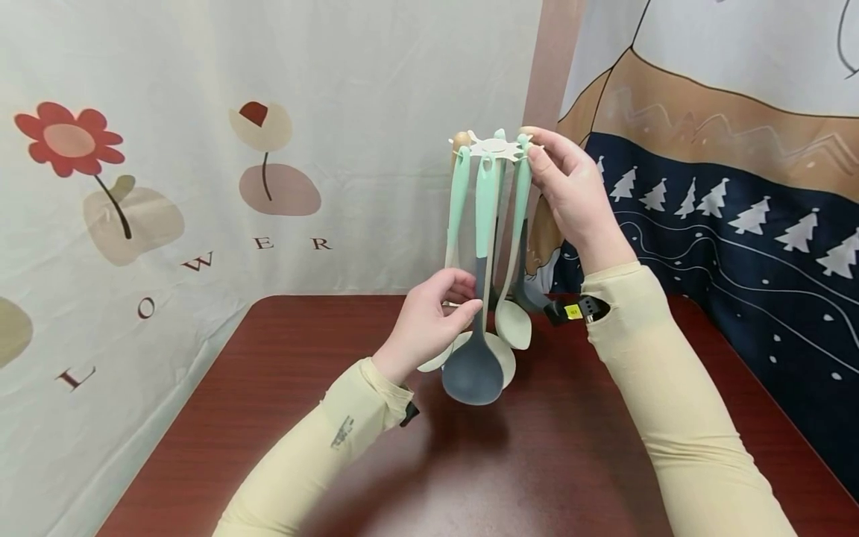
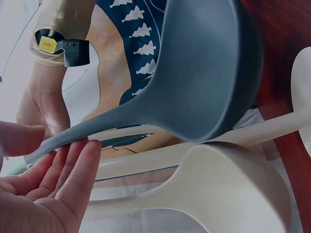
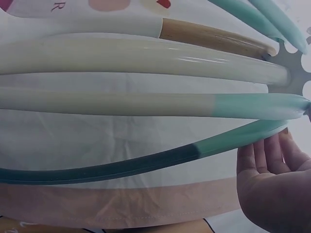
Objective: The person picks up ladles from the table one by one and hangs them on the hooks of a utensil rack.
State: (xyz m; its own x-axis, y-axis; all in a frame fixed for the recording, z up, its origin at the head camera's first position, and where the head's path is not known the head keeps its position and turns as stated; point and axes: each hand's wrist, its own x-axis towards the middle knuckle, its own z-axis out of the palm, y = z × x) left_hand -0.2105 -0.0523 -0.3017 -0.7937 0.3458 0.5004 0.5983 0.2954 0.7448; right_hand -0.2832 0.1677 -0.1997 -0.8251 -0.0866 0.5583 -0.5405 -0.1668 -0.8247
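A white utensil rack [image 1: 495, 146] stands on the table with several mint-handled tools hanging from its top. My left hand [image 1: 429, 321] pinches the shaft of a dark grey ladle [image 1: 473, 373] between thumb and fingers; its mint handle reaches up to the rack. In the left wrist view a cream ladle [image 2: 238, 189] hangs beside the grey bowl. High on the right, my right hand [image 1: 573, 186] pinches the rack's edge at the top of a cream spoon's [image 1: 514, 325] handle. Its fingers [image 3: 274, 153] lie against a mint handle with a dark grey shaft [image 3: 97, 172].
The rack's pale pole [image 3: 146, 56] runs down among the tools. A wooden handle [image 3: 214, 38] hangs on the far side. The dark red table [image 1: 268, 418] meets a printed curtain [image 1: 376, 149] behind and a navy tree-patterned cloth [image 1: 725, 246] on the right.
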